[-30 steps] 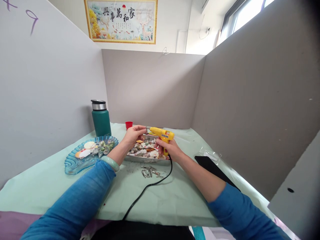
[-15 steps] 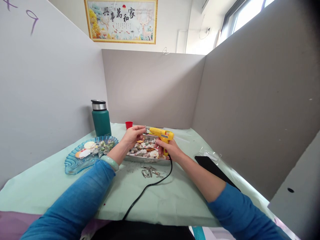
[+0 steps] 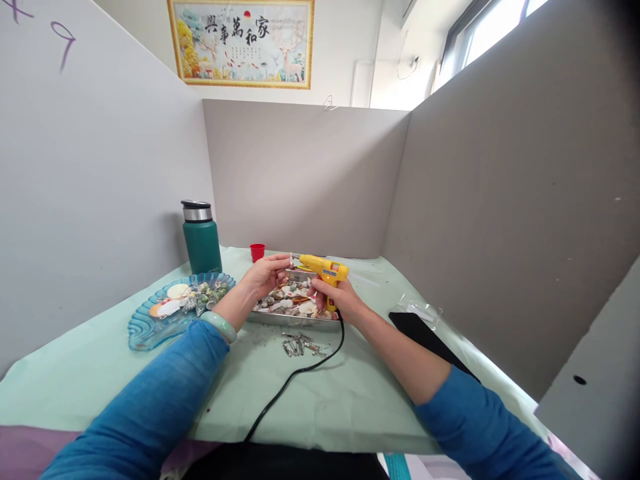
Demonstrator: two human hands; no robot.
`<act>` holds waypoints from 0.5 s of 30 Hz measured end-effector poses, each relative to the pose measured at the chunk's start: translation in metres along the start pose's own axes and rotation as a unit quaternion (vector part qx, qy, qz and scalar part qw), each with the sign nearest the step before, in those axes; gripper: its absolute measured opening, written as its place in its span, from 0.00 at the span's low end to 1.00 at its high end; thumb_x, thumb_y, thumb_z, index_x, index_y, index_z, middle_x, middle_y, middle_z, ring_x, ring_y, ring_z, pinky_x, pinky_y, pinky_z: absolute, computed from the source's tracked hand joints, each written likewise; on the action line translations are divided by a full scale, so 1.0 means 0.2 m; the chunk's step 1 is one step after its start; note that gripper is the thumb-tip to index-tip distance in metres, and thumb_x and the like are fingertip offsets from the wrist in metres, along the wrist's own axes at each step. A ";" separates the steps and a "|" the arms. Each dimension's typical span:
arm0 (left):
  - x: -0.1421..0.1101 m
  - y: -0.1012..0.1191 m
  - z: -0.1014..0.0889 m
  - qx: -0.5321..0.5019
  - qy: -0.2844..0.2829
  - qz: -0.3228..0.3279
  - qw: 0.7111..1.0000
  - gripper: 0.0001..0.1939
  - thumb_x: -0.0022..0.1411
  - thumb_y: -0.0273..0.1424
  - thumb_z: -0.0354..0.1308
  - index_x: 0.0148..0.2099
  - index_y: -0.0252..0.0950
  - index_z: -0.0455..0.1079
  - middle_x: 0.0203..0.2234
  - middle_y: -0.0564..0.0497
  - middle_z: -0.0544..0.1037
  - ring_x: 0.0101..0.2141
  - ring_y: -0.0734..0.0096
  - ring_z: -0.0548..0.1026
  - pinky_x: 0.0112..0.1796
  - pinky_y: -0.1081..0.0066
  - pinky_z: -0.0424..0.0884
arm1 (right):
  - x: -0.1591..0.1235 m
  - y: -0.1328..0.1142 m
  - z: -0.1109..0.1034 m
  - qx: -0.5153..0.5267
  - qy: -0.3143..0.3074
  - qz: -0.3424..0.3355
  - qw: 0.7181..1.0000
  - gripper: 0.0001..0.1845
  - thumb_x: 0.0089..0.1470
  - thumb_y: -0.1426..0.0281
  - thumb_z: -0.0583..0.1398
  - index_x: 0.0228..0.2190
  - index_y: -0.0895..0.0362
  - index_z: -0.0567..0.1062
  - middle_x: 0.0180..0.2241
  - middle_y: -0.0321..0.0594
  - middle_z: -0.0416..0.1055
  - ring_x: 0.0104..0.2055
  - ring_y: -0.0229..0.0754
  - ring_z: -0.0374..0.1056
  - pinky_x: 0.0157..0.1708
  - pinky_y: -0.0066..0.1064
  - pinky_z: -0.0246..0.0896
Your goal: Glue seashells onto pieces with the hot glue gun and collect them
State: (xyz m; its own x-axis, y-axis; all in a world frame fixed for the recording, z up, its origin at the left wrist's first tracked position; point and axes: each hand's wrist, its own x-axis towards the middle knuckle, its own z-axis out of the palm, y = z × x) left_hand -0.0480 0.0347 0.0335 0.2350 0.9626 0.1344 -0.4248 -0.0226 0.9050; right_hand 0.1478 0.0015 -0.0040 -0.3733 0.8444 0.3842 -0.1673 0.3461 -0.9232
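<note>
A yellow glue gun (image 3: pixel 324 267), nearly level, points left at a small piece (image 3: pixel 291 259).

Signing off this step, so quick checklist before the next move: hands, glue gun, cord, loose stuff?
1. Glue gun gripped: ok, in the right hand.
2. Small piece held: ok, pinched in the left hand.
3. Nozzle touching the piece: cannot tell.
4. Glue gun hot: cannot tell.
5. Cord free of knots: ok along the visible run.
6. Metal pieces in a container: not ok, loose on the table.
</note>
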 end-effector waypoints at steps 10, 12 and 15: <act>0.00 0.01 -0.02 -0.048 -0.041 -0.046 0.997 0.11 0.51 0.18 0.61 0.38 0.30 0.71 0.20 0.55 0.71 0.14 0.87 0.61 0.17 0.82 0.64 | -0.01 0.00 0.00 -0.004 -0.008 -0.006 1.000 0.15 0.47 0.58 0.63 0.29 0.57 0.70 0.26 0.35 0.73 0.17 0.31 0.63 0.16 0.24 0.57; -0.01 0.01 -0.02 -0.063 -0.047 -0.069 0.995 0.10 0.51 0.17 0.60 0.38 0.30 0.71 0.20 0.55 0.71 0.14 0.87 0.61 0.17 0.83 0.64 | -0.01 -0.01 0.00 -0.003 -0.011 -0.007 1.000 0.15 0.47 0.58 0.62 0.29 0.57 0.70 0.26 0.35 0.73 0.18 0.31 0.63 0.17 0.24 0.57; -0.01 0.01 -0.02 -0.081 -0.043 -0.087 0.992 0.10 0.52 0.17 0.59 0.38 0.30 0.71 0.22 0.54 0.72 0.14 0.88 0.60 0.17 0.84 0.64 | -0.01 -0.01 0.01 -0.002 -0.014 -0.009 1.000 0.16 0.47 0.58 0.62 0.29 0.58 0.70 0.26 0.35 0.73 0.17 0.30 0.63 0.17 0.24 0.58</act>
State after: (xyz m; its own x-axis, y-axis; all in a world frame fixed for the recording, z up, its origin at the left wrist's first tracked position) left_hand -0.0524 0.0340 0.0336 0.3884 0.9212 0.0227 -0.5048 0.1920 0.8416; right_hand 0.1480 -0.0013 -0.0031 -0.3958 0.8265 0.4003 -0.1697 0.3626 -0.9164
